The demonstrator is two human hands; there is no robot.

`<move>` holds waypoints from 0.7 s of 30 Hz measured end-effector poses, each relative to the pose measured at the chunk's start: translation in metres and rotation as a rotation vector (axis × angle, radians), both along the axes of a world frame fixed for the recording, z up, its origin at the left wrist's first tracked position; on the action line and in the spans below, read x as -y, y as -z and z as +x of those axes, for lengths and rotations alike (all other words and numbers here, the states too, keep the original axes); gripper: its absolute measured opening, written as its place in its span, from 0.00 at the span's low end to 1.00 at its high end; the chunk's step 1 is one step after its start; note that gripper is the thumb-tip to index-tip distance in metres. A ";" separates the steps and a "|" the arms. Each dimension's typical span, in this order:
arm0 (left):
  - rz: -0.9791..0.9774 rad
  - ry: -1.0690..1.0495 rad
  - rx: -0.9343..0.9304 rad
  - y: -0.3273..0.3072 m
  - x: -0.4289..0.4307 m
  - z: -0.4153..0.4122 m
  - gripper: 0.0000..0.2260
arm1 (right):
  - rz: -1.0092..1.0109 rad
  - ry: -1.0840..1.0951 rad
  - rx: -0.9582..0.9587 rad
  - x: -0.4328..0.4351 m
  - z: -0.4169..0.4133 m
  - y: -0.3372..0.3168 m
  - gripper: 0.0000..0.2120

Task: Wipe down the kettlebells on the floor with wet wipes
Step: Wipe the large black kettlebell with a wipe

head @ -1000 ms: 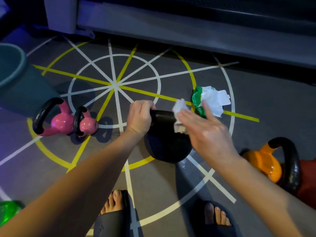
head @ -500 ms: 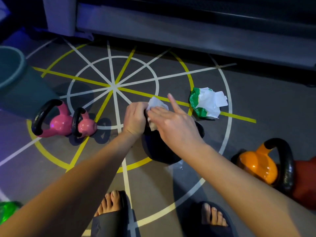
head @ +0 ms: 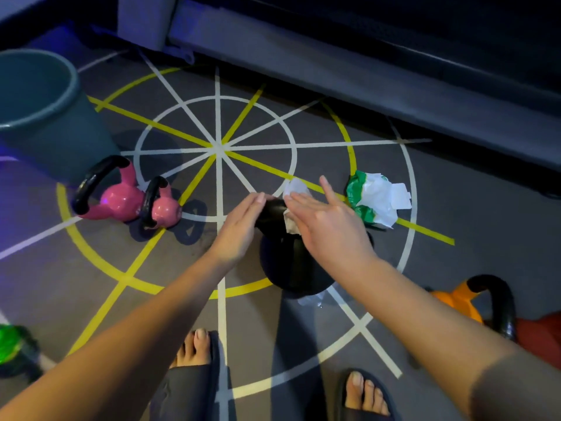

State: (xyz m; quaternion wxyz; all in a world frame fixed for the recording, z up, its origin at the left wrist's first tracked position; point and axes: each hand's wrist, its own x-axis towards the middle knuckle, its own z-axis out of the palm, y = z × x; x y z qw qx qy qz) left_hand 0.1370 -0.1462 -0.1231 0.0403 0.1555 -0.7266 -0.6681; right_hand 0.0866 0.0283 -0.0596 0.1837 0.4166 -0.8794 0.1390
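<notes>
Two hands meet over the black kettlebell (head: 291,262), which stands on the grey floor (head: 455,192) among painted white and yellow lines. Our left hand (head: 239,226) lies on the left end of its handle, the fingers straight and close together rather than curled round it. Our right hand (head: 328,226) is flat as well, fingers stretched out, pressing a white wet wipe (head: 296,189) against the top of the handle; the wipe shows past the fingertips and under the edge of the palm. Just right of the kettlebell, a little farther from us, lies a crumpled green-and-white wipe pack (head: 376,199). Well to the kettlebell's left sit the larger pink kettlebell (head: 118,199) and the smaller pink kettlebell (head: 164,208), close against each other, and beyond them a teal bucket (head: 39,117). To the kettlebell's right, nearer us, is an orange kettlebell (head: 458,302) with a black handle. Our left foot (head: 194,344) and right foot (head: 364,390), in dark slippers, stand just on the near side of the kettlebell.
</notes>
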 end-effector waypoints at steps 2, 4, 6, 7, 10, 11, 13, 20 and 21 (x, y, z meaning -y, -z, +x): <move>0.060 -0.009 0.033 0.002 0.009 0.008 0.15 | 0.039 0.012 0.041 -0.005 -0.001 -0.006 0.20; 0.067 -0.005 0.056 0.004 0.016 0.016 0.13 | 0.061 -0.007 0.102 -0.025 -0.003 -0.004 0.20; 0.032 0.027 0.045 0.003 0.018 0.023 0.12 | 0.081 -0.039 0.206 -0.047 -0.006 -0.001 0.18; 0.040 0.048 0.041 0.004 0.019 0.025 0.12 | 0.084 -0.042 0.252 -0.052 -0.006 -0.001 0.18; 0.114 0.075 0.013 0.014 0.020 0.030 0.18 | 0.073 0.009 0.217 -0.039 -0.007 -0.006 0.15; 0.115 0.074 0.010 0.019 0.021 0.031 0.20 | 0.076 0.023 0.184 -0.025 -0.007 -0.010 0.14; 0.121 0.071 0.004 0.024 0.022 0.031 0.21 | 0.121 0.017 0.150 0.005 -0.005 -0.017 0.11; 0.246 0.025 -0.003 0.026 0.024 0.021 0.21 | 0.411 -0.143 0.287 0.049 -0.016 -0.014 0.10; 0.237 0.036 -0.009 0.026 0.024 0.023 0.20 | 0.366 -0.176 0.235 0.043 -0.016 -0.013 0.09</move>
